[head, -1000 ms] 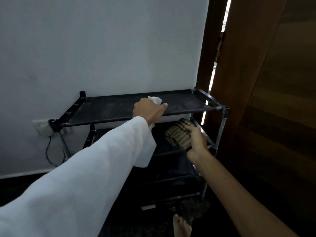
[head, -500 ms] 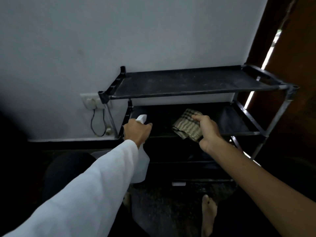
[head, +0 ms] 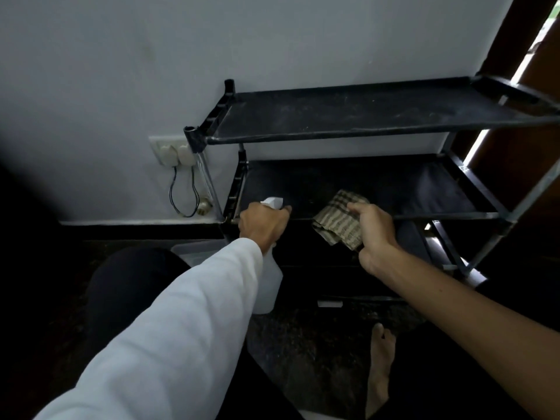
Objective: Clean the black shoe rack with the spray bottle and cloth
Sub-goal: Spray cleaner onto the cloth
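Observation:
The black shoe rack (head: pixel 357 136) stands against the white wall, its dusty top shelf above a darker second shelf (head: pixel 378 189). My left hand (head: pixel 263 226) grips the white spray bottle (head: pixel 269 286) by its neck, nozzle pointing at the left end of the second shelf. My right hand (head: pixel 374 234) holds a checked beige cloth (head: pixel 338 221) at the front edge of that shelf, near its middle. The lower shelves are in deep shadow.
A wall socket (head: pixel 174 150) with two plugs and dangling wires sits left of the rack. A wooden door (head: pixel 521 165) stands at the right, with a bright gap by it. My bare foot (head: pixel 380 362) rests on the dark floor below.
The view has dropped lower and shifted left. My left hand came down with the bottle from the top shelf to the second shelf. The cloth hand stayed at the second shelf's front edge.

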A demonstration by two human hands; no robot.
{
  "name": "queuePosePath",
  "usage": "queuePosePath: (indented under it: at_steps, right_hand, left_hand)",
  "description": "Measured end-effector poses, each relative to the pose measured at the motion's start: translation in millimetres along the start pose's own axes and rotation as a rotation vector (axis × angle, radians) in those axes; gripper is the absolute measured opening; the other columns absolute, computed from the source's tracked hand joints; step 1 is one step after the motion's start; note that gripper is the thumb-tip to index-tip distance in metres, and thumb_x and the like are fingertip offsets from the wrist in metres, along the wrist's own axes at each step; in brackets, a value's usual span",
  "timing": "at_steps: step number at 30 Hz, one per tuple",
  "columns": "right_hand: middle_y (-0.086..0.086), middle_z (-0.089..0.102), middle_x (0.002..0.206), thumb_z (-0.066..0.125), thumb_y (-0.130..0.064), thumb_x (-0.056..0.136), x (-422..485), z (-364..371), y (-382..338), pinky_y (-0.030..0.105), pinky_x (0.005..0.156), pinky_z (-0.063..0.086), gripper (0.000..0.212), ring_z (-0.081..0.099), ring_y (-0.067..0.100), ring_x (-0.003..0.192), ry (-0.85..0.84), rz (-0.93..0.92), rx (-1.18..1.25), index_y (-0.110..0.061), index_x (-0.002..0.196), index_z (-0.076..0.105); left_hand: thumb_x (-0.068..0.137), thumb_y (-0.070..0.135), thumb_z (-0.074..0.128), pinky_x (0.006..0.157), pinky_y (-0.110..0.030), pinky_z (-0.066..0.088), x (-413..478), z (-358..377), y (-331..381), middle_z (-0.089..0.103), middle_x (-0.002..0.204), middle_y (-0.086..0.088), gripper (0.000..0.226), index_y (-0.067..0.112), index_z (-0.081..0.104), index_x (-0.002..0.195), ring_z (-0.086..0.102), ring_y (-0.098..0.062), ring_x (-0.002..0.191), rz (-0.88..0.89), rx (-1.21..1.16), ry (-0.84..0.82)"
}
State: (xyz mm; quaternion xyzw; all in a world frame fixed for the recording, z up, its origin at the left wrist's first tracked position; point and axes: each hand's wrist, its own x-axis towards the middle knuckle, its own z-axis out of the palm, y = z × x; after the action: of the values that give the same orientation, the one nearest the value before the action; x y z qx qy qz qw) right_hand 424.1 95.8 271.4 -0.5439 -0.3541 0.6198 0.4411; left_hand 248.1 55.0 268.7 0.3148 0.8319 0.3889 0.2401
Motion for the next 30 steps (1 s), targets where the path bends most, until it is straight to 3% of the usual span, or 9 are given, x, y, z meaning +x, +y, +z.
queuePosePath:
  at_steps: [6,10,15,18,24,30]
  right_hand:
    - [0.017,0.074,0.108,0.070,-0.026,0.078,1.8,-23.7,0.2,0.054,0.093,0.055,0.031,0.070,0.034,0.103,0.041,-0.011,-0.013,-0.008,0.102,0.072]
    - [0.018,0.073,0.109,0.070,-0.023,0.079,3.2,-36.3,-0.3,0.051,0.091,0.056,0.033,0.070,0.034,0.102,0.086,-0.027,0.005,-0.003,0.106,0.071]
    - [0.015,0.076,0.102,0.069,-0.023,0.078,5.0,-53.9,-2.9,0.049,0.088,0.057,0.032,0.073,0.031,0.096,0.096,-0.045,0.037,-0.007,0.106,0.072]
    - [0.012,0.076,0.100,0.069,-0.026,0.077,5.5,-64.1,-4.3,0.054,0.093,0.056,0.030,0.072,0.031,0.097,0.124,-0.064,0.043,-0.011,0.103,0.072]
    - [0.012,0.077,0.095,0.068,-0.021,0.082,5.0,-85.7,-8.3,0.051,0.090,0.058,0.025,0.074,0.030,0.092,0.178,-0.068,0.088,-0.009,0.103,0.072]
    - [0.010,0.078,0.090,0.066,-0.019,0.084,1.6,-105.8,-9.1,0.049,0.091,0.058,0.020,0.075,0.028,0.090,0.202,-0.081,0.091,-0.008,0.098,0.073]
  left_hand:
    - [0.070,0.049,0.072,0.070,-0.042,0.063,-3.3,22.2,10.9,0.073,0.069,-0.004,0.040,0.017,0.069,0.095,0.073,-0.021,0.068,0.033,-0.148,-0.103]
    - [0.072,0.054,0.069,0.072,-0.043,0.063,-9.4,37.9,22.4,0.073,0.088,-0.009,0.050,0.017,0.067,0.105,0.072,-0.027,0.077,0.061,-0.117,-0.134]
    - [0.072,0.058,0.069,0.073,-0.043,0.062,-16.0,57.3,41.0,0.069,0.097,-0.008,0.060,0.014,0.062,0.112,0.071,-0.028,0.081,0.092,-0.123,-0.129]
    - [0.074,0.055,0.070,0.075,-0.042,0.062,-18.5,69.7,49.4,0.071,0.093,-0.008,0.056,0.015,0.062,0.113,0.071,-0.026,0.082,0.117,-0.124,-0.183]
    - [0.073,0.054,0.071,0.077,-0.043,0.061,-29.5,98.3,65.6,0.071,0.097,-0.008,0.062,0.015,0.059,0.119,0.071,-0.025,0.086,0.170,-0.129,-0.259]
    - [0.072,0.054,0.071,0.068,-0.038,0.062,-38.0,117.1,82.0,0.065,0.094,-0.002,0.052,0.014,0.060,0.103,0.069,-0.024,0.077,0.200,-0.037,-0.205]
